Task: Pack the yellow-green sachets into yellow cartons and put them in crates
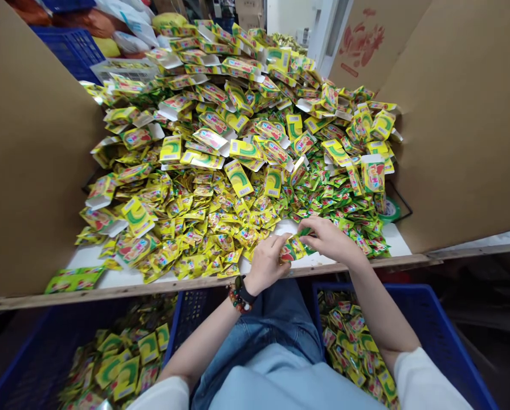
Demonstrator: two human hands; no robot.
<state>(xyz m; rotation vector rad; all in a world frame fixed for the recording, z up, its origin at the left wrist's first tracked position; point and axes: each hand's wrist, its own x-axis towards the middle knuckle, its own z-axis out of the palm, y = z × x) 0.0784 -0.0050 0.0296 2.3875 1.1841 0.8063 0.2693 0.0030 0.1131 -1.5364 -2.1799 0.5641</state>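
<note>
My left hand (266, 263), with a bead bracelet and a dark band at its wrist, grips a small yellow box (296, 248) with red and green print near the table's front edge. My right hand (329, 240) comes in from the other side, fingers curled and pinched at the box's right end. Between those fingertips shows a bit of a green sachet (307, 232), partly hidden. Yellow sachets (203, 228) lie heaped to the left of my hands, green sachets (335, 196) beyond my right hand. Behind them rises a pile of small cartons (241, 149), many with open white flaps.
Tall cardboard walls (32, 148) flank the white table (398, 239). Below its wooden edge, a left blue crate (28, 353) and a right blue crate (434, 324) hold filled boxes. A green tape roll (390, 210) sits at right, a flat green packet strip (74, 279) at left.
</note>
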